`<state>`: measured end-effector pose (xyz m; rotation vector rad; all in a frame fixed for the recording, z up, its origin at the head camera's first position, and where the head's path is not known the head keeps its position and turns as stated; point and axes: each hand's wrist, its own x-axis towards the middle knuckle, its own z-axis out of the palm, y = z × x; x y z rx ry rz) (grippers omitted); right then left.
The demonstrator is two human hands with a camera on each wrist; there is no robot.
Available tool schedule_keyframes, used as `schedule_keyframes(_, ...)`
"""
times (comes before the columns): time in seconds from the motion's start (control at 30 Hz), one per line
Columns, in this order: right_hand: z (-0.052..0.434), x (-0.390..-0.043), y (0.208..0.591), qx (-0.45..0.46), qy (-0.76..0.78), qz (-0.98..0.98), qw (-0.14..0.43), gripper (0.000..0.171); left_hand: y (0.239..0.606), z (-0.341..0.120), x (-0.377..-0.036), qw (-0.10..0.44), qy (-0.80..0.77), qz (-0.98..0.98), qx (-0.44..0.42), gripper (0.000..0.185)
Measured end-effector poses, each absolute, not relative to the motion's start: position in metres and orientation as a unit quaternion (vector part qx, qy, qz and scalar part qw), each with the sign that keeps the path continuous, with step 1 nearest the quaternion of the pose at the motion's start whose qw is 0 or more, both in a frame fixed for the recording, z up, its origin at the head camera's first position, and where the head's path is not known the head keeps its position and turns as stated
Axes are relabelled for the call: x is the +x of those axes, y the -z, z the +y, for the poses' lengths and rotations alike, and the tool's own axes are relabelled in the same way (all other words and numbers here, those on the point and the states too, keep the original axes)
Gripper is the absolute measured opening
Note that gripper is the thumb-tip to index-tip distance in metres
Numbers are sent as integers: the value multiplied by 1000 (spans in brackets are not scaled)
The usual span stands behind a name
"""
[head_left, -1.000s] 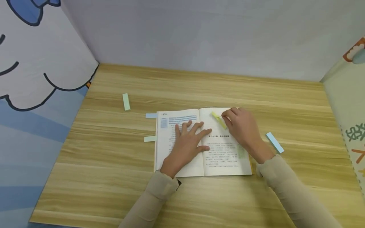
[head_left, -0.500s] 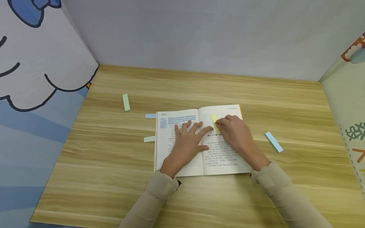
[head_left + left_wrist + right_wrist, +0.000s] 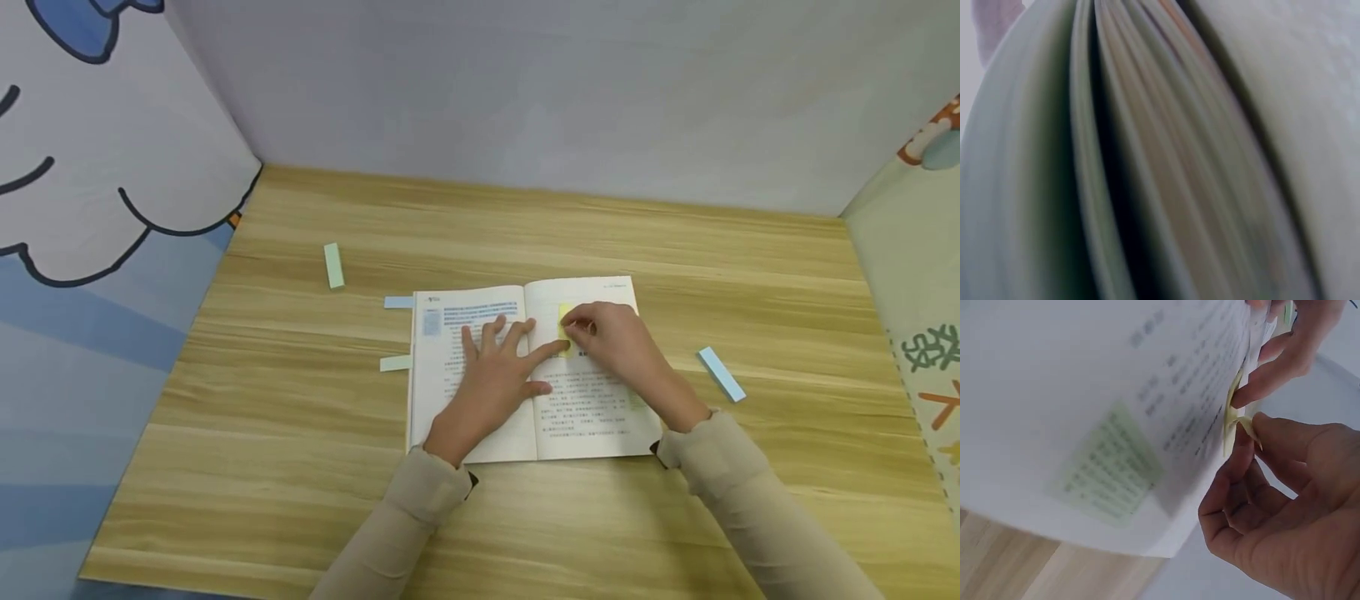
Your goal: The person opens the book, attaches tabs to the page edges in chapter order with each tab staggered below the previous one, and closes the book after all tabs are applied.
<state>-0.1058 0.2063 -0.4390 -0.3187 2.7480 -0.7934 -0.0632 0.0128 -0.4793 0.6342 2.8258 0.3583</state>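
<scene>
An open book [image 3: 585,290] with printed pages lies on the wooden table. My left hand [image 3: 491,379] is spread flat over its middle, and the index fingertip touches a yellow sticky-note pad [image 3: 563,310] on the right page. With thumb and fingertips, my right hand [image 3: 618,342] pinches the yellow note. In the right wrist view, a thin yellow sheet [image 3: 1249,430] lifts away from the pad [image 3: 1229,419] between those fingertips, while the left index finger [image 3: 1272,381] presses on the pad. The left wrist view shows only blurred page edges [image 3: 1166,162].
Blue [image 3: 397,302] and green [image 3: 395,363] tabs stick out from the book's left edge. A green pad [image 3: 333,266] lies at the back left of the table [image 3: 262,467], a blue pad [image 3: 722,374] right of the book. A grey wall [image 3: 525,100] stands behind.
The yellow pad has come down toward the chapter heading and turned more upright. My right hand moved left and down with it. My left index finger has reached onto the pad.
</scene>
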Motion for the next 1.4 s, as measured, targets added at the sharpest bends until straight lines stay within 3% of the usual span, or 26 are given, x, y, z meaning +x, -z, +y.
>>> schedule_keyframes(0.2, 205, -102, 437, -122, 213, 961, 125, 22, 478, 15, -63, 113, -108, 963, 218, 63)
schedule_keyframes(0.5, 212, -100, 439, -132, 174, 975, 28, 14, 476, 16, -64, 123, -111, 962, 215, 62)
schedule_keyframes(0.73, 224, -101, 437, -98, 200, 974, 37, 19, 476, 18, -65, 131, -103, 963, 212, 60)
schedule_keyframes(1.2, 247, -86, 449, -44, 401, 915, 4, 19, 481, 15, -64, 114, -114, 963, 217, 60)
schedule_keyframes(1.4, 256, -78, 455, -30, 451, 892, 23, 17, 480, 16, -63, 120, -121, 962, 214, 61)
